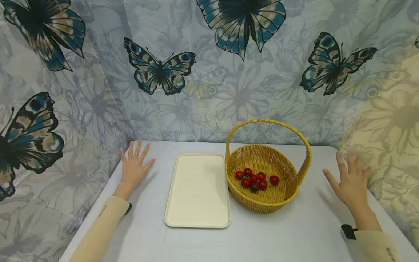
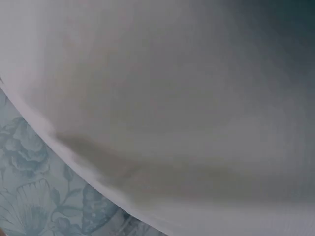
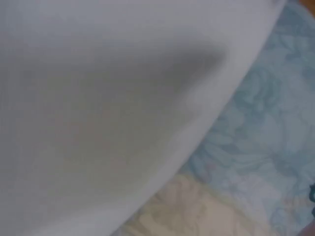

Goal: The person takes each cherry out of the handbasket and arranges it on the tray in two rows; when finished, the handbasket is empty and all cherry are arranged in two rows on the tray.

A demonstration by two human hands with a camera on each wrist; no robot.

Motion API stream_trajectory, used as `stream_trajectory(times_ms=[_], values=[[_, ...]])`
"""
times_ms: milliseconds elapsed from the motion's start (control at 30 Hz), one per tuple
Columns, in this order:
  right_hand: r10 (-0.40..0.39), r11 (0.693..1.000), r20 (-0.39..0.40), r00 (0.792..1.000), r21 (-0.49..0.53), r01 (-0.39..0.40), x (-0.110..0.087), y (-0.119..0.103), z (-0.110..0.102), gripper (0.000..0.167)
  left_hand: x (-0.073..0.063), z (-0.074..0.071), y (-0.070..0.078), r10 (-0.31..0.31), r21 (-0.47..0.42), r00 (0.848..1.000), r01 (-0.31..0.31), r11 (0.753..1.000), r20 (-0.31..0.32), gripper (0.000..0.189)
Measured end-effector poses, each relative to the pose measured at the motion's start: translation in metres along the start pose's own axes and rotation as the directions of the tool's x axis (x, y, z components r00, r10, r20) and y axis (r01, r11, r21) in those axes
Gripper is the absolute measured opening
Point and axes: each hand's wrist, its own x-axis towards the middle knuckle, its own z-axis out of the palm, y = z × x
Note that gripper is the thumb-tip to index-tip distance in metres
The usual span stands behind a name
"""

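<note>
In the head view my left hand is at the table's left side with its fingers spread, holding nothing. My right hand is over the right side, fingers also spread and slightly blurred, with nothing in it. Between them stands a yellow woven basket with a tall arched handle. Several dark red cherries lie inside it, mostly bunched together with one apart to the right. Left of the basket lies a cream rectangular tray with nothing on it. Both wrist views show mainly tabletop and shadow.
The white table carries the tray and basket near its middle. Patterned cloth with butterflies and flowers hangs behind the table and along its sides. In the right wrist view the table edge runs diagonally, with cloth beyond it.
</note>
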Motion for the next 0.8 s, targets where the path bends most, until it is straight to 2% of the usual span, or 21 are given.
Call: stream_trajectory(times_ms=[100,233,400,500,600,800], values=[[-0.022,0.993,-0.063,0.998,0.112,0.029,-0.005,-0.009,0.003,0.069,0.001,-0.002,0.007,0.002,-0.031,1.000,-0.002,1.000,0.011,0.072],[-0.043,0.969,-0.069,0.997,0.239,0.059,-0.009,-0.018,0.005,0.065,0.003,-0.004,0.019,0.001,-0.066,1.000,-0.001,0.998,0.003,0.071],[-0.066,0.929,0.011,0.998,0.366,0.057,-0.009,-0.025,0.005,0.068,0.005,-0.009,0.038,-0.003,-0.129,1.000,0.001,0.992,-0.015,0.070],[-0.053,0.898,0.121,0.991,0.440,-0.005,-0.009,-0.030,0.002,0.072,0.007,-0.011,0.051,0.005,-0.165,1.000,-0.006,0.986,-0.008,0.069],[-0.037,0.877,0.252,0.967,0.472,-0.089,-0.010,-0.036,-0.001,0.075,0.009,-0.014,0.066,0.016,-0.198,1.000,-0.015,0.980,0.006,0.067],[-0.073,0.842,0.460,0.885,0.504,-0.193,-0.008,-0.049,-0.005,0.083,0.013,-0.022,0.099,0.063,-0.302,0.998,-0.054,0.952,0.020,0.065]])
